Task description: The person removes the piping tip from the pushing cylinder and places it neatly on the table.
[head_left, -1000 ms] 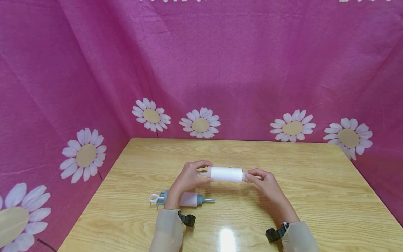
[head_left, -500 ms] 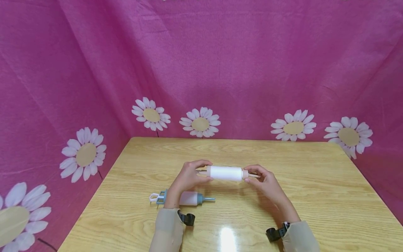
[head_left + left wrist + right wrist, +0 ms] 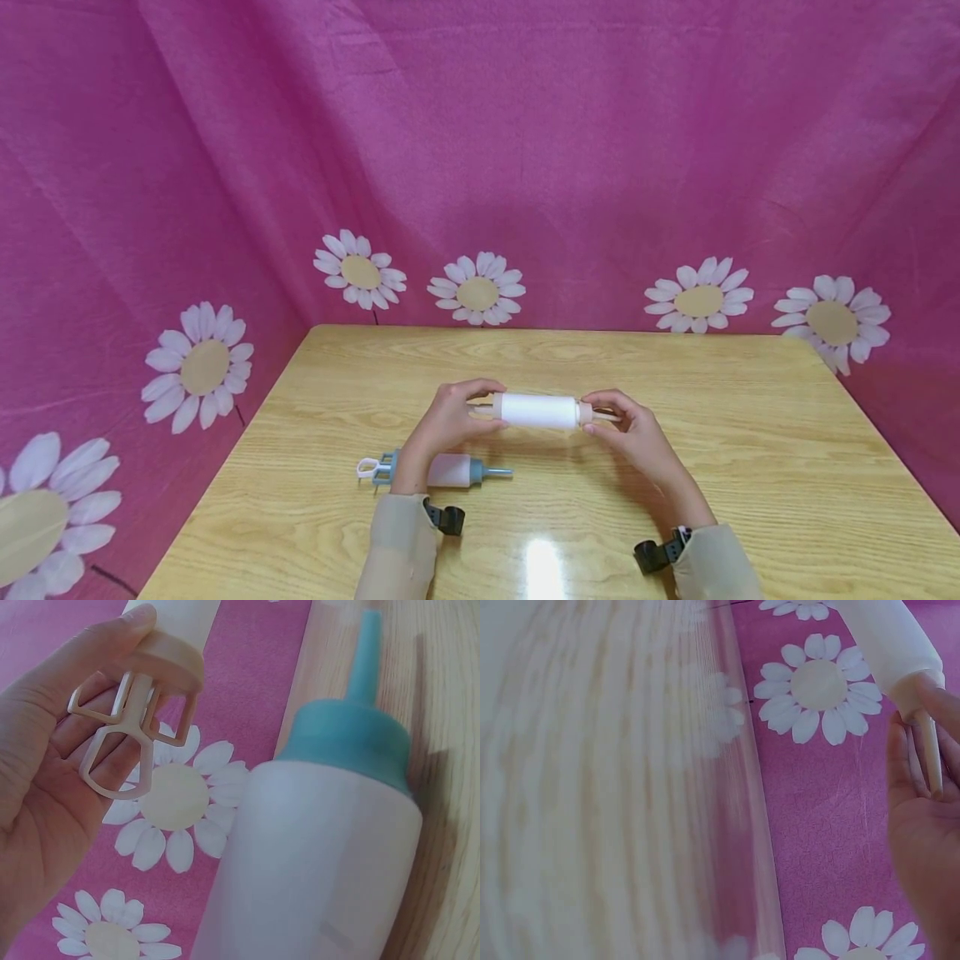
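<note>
A white-bodied, syringe-like squeeze bottle point(image 3: 537, 411) lies level between my two hands, above the table. My left hand point(image 3: 450, 417) grips its beige end cap point(image 3: 171, 666), thumb on the near side. From that cap, finger loops and a pull ring point(image 3: 88, 766) extend in front of the palm. At the other end my right hand point(image 3: 632, 427) pinches the beige collar between thumb and fingers. The thin beige nozzle point(image 3: 930, 757) points into the right palm. A second bottle point(image 3: 452, 472), pale with teal ends and a white ring, rests below, partly hidden by my left wrist.
The wood-grain table point(image 3: 750, 467) has its far edge against a pink curtain point(image 3: 570, 167) printed with white daisies. Another stretch of curtain hangs along the left. A black camera point(image 3: 450, 521) sits on the left wrist, and another camera point(image 3: 651, 557) on the right.
My right fingers have spread and shifted from near the nozzle onto the beige collar, so the nozzle now shows between them. The left hand keeps its grip; the teal-ended bottle has stayed put.
</note>
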The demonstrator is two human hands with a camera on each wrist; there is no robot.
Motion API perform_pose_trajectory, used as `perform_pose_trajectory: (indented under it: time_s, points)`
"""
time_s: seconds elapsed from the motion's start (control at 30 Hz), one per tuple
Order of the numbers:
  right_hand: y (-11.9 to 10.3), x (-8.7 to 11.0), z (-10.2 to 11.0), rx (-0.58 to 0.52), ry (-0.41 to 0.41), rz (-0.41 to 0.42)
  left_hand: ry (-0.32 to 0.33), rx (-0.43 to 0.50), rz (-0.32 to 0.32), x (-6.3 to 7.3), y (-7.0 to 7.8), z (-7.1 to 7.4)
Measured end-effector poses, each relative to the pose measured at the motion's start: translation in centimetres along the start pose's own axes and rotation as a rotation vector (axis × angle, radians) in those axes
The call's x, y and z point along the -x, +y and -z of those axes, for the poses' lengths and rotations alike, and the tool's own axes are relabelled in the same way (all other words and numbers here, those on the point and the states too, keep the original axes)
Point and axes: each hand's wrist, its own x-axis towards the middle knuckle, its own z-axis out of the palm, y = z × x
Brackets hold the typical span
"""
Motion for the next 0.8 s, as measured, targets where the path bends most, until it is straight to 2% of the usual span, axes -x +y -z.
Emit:
perform_pose_trajectory:
  time_s: [0.33, 0.53, 0.8]
  points:
    - [0.1, 0.0, 0.0, -0.035, -0.002, 0.013, 0.013, 0.002, -0.008, 0.1, -0.3, 0.2]
    - [0.5, 0.2, 0.3, -0.011, 0.007, 0.037, 0.013, 0.007, -0.003, 0.1, -0.5, 0.3]
    - [0.8, 0.6, 1.1, 0.021, 0.028, -0.009, 0.008, 0.016, 0.017, 0.2, -0.8, 0.4]
